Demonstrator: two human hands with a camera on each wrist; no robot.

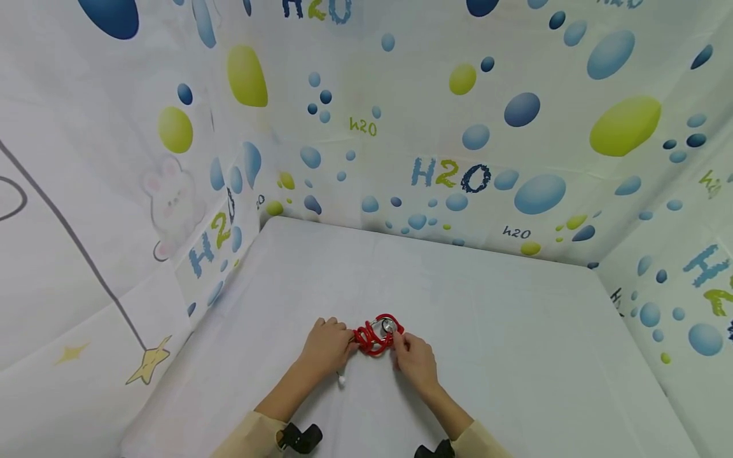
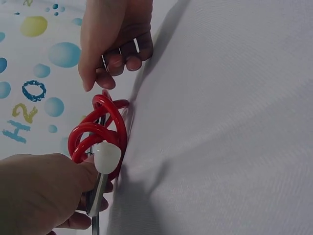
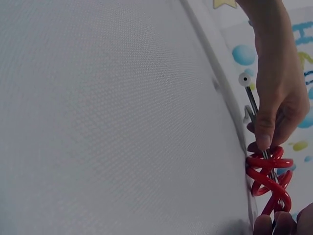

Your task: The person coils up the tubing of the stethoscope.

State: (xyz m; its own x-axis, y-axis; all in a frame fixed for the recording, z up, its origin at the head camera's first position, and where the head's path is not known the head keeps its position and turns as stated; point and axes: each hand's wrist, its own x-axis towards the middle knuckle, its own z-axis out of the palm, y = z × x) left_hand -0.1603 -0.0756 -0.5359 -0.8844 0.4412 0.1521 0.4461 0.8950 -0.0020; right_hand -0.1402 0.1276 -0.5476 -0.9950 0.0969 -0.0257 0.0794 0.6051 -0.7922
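A stethoscope with coiled red tubing (image 1: pixel 373 342) lies bunched between the two hands over the white surface. My left hand (image 1: pixel 327 345) grips its metal ear tubes (image 3: pixel 252 100) at the left end of the coil. A white ear tip (image 2: pixel 107 157) sticks out beside that hand. The round metal chest piece (image 1: pixel 389 326) sits at the right end of the bundle. My right hand (image 1: pixel 415 360) is beside it, fingertips near the tubing. In the left wrist view, the right hand's fingers (image 2: pixel 115 63) are loosely bent, with nothing visible between thumb and fingers.
The white tabletop (image 1: pixel 487 318) spreads around the hands. Behind it rises a white backdrop (image 1: pixel 401 127) with blue and yellow drops and H2O lettering. A similar sheet stands at the left, printed with a star (image 1: pixel 150 364).
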